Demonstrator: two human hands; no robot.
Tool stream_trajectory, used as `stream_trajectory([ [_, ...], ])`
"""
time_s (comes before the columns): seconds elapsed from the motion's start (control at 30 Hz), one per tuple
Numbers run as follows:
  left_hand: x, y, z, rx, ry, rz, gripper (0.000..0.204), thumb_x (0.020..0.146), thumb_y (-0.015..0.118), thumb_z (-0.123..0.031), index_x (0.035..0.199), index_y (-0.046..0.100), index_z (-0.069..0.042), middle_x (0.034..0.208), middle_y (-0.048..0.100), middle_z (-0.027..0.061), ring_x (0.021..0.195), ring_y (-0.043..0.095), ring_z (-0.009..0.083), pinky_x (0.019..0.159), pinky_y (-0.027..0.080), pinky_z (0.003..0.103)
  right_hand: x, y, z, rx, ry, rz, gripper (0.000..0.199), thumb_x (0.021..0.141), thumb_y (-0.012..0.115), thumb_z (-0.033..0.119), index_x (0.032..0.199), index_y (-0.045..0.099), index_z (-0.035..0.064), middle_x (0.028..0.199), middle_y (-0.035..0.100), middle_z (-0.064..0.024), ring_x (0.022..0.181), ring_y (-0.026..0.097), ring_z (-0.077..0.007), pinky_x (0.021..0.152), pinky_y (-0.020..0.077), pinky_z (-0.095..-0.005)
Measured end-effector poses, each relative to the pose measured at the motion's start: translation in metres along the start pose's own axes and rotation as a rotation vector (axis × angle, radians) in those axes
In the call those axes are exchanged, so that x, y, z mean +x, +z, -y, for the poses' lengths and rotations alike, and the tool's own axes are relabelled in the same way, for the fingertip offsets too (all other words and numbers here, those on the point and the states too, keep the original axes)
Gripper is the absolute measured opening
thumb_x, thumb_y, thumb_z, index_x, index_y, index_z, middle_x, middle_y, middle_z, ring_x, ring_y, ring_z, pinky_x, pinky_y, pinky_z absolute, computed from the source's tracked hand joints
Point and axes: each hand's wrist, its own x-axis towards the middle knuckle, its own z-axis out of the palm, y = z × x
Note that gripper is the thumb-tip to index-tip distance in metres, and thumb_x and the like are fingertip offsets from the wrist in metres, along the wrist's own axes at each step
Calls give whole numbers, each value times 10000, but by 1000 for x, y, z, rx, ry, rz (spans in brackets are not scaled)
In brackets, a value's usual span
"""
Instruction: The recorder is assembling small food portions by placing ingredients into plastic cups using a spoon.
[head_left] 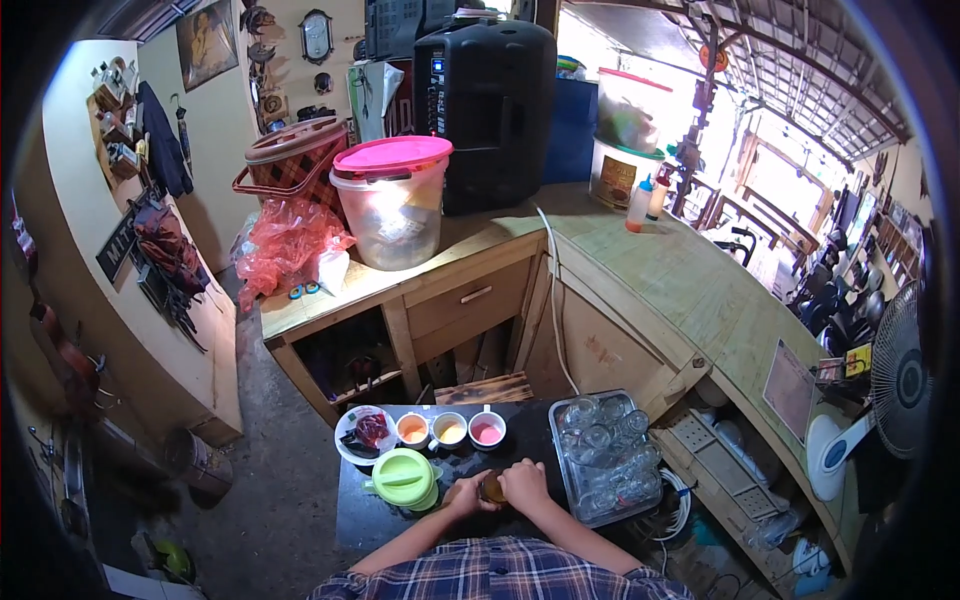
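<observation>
Close to my body, at the near side of a dark tabletop (360,520), both hands meet around a small amber-brown round container (492,488), perhaps a jar or glass. My left hand (463,496) is curled about its left side. Fingers of my right hand (524,484) close on its right and upper side and partly hide it. Beyond are three white cups: one with orange contents (412,430), one with yellow (449,431), one with pink (487,430). Left of my hands stands a light green lidded container (404,480).
A white plate (345,453) bears a dark red bag. On the right, a clear tray (600,520) holds several upside-down glasses. A wooden counter (640,265) bends around beyond, carrying a pink-lidded bucket (388,215), a black speaker (485,120) and squeeze bottles. A fan (840,450) stands far right.
</observation>
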Motion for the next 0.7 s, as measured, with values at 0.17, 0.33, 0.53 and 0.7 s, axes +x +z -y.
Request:
stream_trajectory([
  [0.17,0,0,0,3,-39,12,889,591,874,-397,1357,495,-150,1132,665,149,1053,644,300,886,511,388,1,-4,0,106,-41,-89,194,815,651,257,766,737,90,800,681,-66,887,596,-244,750,427,-440],
  [0.33,0,0,-2,37,-54,17,890,594,870,-399,1358,492,-144,1141,660,153,1057,640,307,890,511,389,-1,-1,-2,214,-83,-143,195,808,662,261,756,737,89,797,681,-66,887,590,-249,748,427,-438],
  [0.53,2,3,4,32,-21,4,895,590,872,-396,1360,490,-145,1148,657,154,1043,646,307,884,515,390,-1,0,-4,230,-92,-148,184,800,667,251,739,732,90,797,680,-63,898,591,-246,748,428,-434],
  [0.7,3,6,3,45,-61,21,902,581,876,-400,1356,495,-138,1143,658,155,1039,647,307,885,515,389,-2,5,-7,207,-85,-90,196,827,632,254,766,737,100,827,678,-66,904,590,-241,751,433,-424],
])
